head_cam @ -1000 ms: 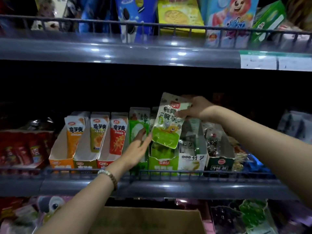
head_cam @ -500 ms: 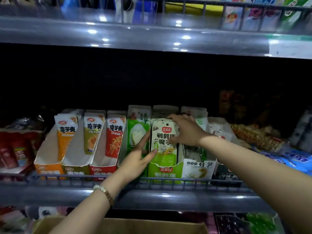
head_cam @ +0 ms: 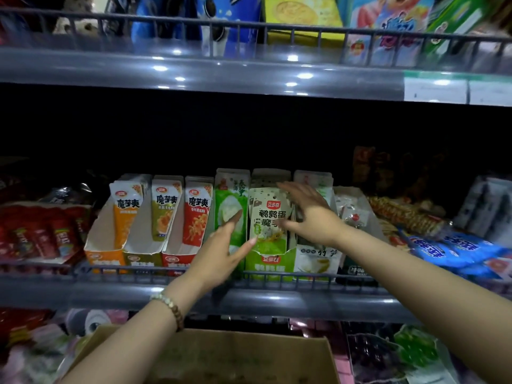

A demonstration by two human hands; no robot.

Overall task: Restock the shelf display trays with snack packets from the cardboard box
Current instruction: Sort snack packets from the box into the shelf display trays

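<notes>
Head view, looking into a dim middle shelf (head_cam: 249, 300) with a wire rail along its front edge. Green-and-white snack packet (head_cam: 267, 220) standing upright in the light green display tray (head_cam: 266, 266), roughly mid-shelf, between a darker green tray (head_cam: 230, 206) on its left and a white tray (head_cam: 315, 260) on its right. Left hand (head_cam: 221, 250) open, fingers spread, thumb up by the darker green tray, one fingertip at the packet's lower left edge; contact too blurred to tell. Beaded bracelet (head_cam: 169, 306) on the left wrist. Right hand (head_cam: 310, 214) open as well, fingers fanned out, palm just beside the packet's right edge, gripping nothing. Further left, three more trays in a row: orange (head_cam: 106, 254), olive (head_cam: 144, 256) and red (head_cam: 177, 256), each with upright packets at the back. Red packets (head_cam: 41, 234) piled at far left, blue packets (head_cam: 454, 250) lying at far right. Cardboard box (head_cam: 221, 356) at the bottom, below the shelf, between the forearms; contents too dark and blurred to make out. Upper shelf (head_cam: 194, 70) stacked with biscuit boxes (head_cam: 302, 9).
</notes>
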